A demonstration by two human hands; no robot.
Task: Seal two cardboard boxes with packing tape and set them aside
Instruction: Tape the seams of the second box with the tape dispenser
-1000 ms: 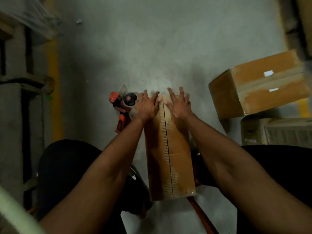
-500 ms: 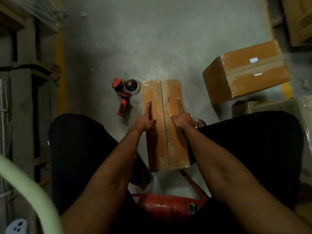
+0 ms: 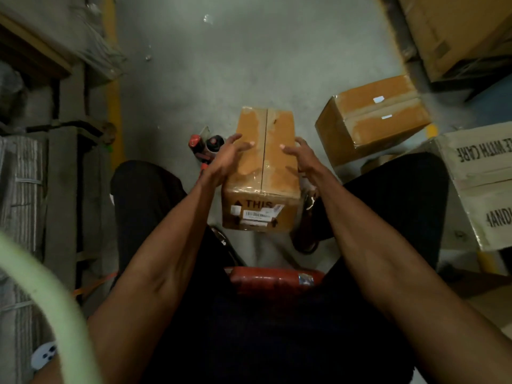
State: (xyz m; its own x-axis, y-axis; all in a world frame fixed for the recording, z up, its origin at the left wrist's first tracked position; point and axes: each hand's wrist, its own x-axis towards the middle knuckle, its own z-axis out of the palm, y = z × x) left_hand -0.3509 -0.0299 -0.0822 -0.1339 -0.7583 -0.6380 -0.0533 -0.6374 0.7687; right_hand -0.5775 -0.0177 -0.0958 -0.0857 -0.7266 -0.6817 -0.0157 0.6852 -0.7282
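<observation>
While the left hand (image 3: 225, 159) and right hand (image 3: 299, 158) clasp the taped box (image 3: 264, 162) between the knees with fingers curled over its edges, an even two-sided squeeze should keep it level for setting aside beside the sealed box (image 3: 374, 115).

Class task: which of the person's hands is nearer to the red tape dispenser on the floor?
Left. The left hand grips the box's left side, directly beside the tape dispenser; the right hand holds the box's far side.
</observation>
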